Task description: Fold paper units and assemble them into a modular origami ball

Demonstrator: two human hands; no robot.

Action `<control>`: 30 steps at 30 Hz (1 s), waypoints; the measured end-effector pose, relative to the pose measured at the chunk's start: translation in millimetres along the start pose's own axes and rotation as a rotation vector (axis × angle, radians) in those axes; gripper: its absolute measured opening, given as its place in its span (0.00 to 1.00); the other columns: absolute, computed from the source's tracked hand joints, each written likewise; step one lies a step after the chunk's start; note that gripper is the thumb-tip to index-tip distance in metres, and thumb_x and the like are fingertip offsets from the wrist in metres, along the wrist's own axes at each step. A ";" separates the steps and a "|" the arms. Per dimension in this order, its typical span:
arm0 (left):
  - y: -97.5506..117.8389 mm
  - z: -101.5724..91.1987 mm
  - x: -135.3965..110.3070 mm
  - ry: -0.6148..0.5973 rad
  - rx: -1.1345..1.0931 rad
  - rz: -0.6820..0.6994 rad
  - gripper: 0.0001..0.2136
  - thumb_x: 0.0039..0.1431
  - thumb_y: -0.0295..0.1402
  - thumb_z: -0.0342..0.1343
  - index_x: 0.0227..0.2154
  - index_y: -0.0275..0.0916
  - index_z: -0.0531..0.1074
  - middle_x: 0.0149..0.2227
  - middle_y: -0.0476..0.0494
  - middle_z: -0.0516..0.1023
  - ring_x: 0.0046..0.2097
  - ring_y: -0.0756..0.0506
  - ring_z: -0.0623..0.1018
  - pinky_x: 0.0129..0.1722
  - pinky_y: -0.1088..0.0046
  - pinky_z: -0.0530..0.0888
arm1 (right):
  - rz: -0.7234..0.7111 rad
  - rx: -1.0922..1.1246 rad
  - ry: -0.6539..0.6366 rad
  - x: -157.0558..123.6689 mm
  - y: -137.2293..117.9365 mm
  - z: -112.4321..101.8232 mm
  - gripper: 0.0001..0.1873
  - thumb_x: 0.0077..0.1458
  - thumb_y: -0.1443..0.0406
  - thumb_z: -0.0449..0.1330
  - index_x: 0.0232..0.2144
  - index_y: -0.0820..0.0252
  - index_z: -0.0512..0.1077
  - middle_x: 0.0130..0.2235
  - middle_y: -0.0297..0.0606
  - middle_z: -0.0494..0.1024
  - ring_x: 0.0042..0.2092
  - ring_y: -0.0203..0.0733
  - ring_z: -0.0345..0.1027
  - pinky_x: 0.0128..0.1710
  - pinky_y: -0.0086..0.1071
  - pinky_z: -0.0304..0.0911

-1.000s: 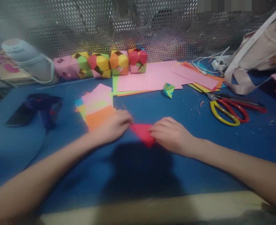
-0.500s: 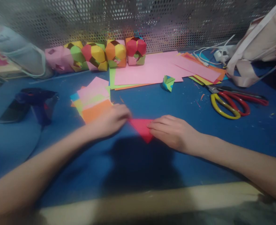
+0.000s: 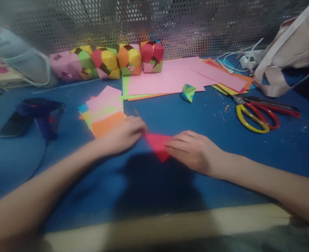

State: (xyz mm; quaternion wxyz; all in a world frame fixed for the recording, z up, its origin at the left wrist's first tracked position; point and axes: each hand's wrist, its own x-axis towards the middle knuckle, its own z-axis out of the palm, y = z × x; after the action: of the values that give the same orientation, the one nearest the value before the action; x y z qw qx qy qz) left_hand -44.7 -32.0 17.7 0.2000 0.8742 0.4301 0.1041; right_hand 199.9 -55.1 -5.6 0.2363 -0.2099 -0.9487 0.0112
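Between my hands lies a red paper (image 3: pixel 158 145) folded into a triangle, its point toward me, flat on the blue tabletop. My left hand (image 3: pixel 129 131) is closed at the paper's left corner, fingers curled and slightly blurred. On the right side, my right hand (image 3: pixel 189 148) has its fingers pressed together over the paper's right part, hiding that corner. A fan of loose coloured paper squares (image 3: pixel 104 108) lies just behind my left wrist, orange on top. A small green and blue folded paper piece (image 3: pixel 188 93) sits beyond my right hand.
Several folded paper balls (image 3: pixel 105 63) line the back by a perforated metal panel (image 3: pixel 185 28). Pink sheets (image 3: pixel 162 78) lie beside them. Scissors (image 3: pixel 252 117) are at right, a white cable plug (image 3: pixel 248 62) behind. At left are a glue gun (image 3: pixel 42 115) and a dark phone (image 3: pixel 15 124).
The red paper has turned slightly, its near point shifting a little left and toward me. My right hand has moved slightly toward me; my left hand stays nearly in place.
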 end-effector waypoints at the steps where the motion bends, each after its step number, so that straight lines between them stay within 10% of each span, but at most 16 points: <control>1: 0.8 -0.1 -0.3 0.000 -0.002 -0.002 0.10 0.57 0.26 0.44 0.31 0.37 0.71 0.32 0.44 0.73 0.37 0.46 0.72 0.41 0.68 0.68 | -0.002 -0.001 0.003 0.0 -0.5 0.2 0.14 0.62 0.69 0.51 0.30 0.61 0.76 0.36 0.39 0.80 0.35 0.39 0.70 0.34 0.33 0.63; 19: 13.1 21.8 -0.4 0.089 0.099 -0.012 0.06 0.55 0.29 0.54 0.37 0.36 0.70 0.34 0.44 0.73 0.36 0.45 0.70 0.38 0.68 0.68 | 0.083 0.138 0.213 -2.1 1.8 2.0 0.07 0.60 0.68 0.55 0.36 0.59 0.73 0.41 0.41 0.80 0.42 0.40 0.71 0.42 0.34 0.65; 30: 9.0 16.1 -1.0 0.030 0.030 0.065 0.07 0.60 0.30 0.49 0.33 0.36 0.71 0.33 0.44 0.72 0.38 0.45 0.71 0.39 0.69 0.68 | 0.059 0.068 0.051 0.8 -3.0 5.6 0.17 0.63 0.67 0.48 0.27 0.60 0.74 0.31 0.37 0.78 0.33 0.37 0.66 0.37 0.31 0.59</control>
State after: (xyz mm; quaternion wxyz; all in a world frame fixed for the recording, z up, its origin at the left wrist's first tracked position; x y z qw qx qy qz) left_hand -33.2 -42.0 7.2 0.1767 0.8890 0.4060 0.1170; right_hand 195.5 -57.1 -9.9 0.2668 -0.2299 -0.9348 0.0453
